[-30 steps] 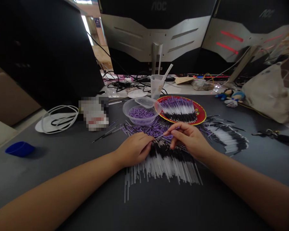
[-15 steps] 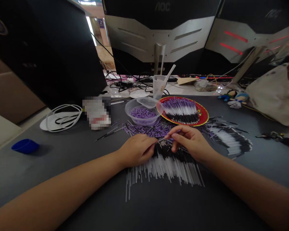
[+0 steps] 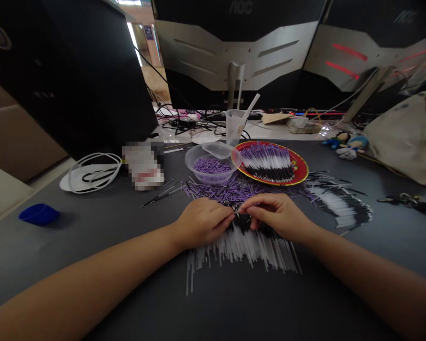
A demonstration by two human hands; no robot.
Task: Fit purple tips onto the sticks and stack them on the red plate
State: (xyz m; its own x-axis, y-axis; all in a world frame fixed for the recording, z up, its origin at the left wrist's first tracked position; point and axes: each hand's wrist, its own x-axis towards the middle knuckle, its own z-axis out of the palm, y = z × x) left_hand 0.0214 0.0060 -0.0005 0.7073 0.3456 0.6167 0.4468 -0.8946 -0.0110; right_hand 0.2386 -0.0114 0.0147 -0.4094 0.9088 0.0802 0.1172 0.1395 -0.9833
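Note:
My left hand and my right hand meet fingertip to fingertip over a spread of thin white-and-black sticks on the grey mat. Both hands are closed in a pinch on one thin stick between them. Just beyond the fingers lies a heap of small purple caps. Behind that stands a clear plastic bowl with more purple caps in it. A red plate to its right carries sticks with purple ends, laid side by side.
Another row of black-and-white sticks lies right of my right hand. A blue cap and a white coiled cable sit at the left. A clear cup, monitor backs, cables and a pale bag crowd the far edge.
My right hand has come down and left toward my left hand, so the fingertips now touch over the sticks. The stick between them shows less.

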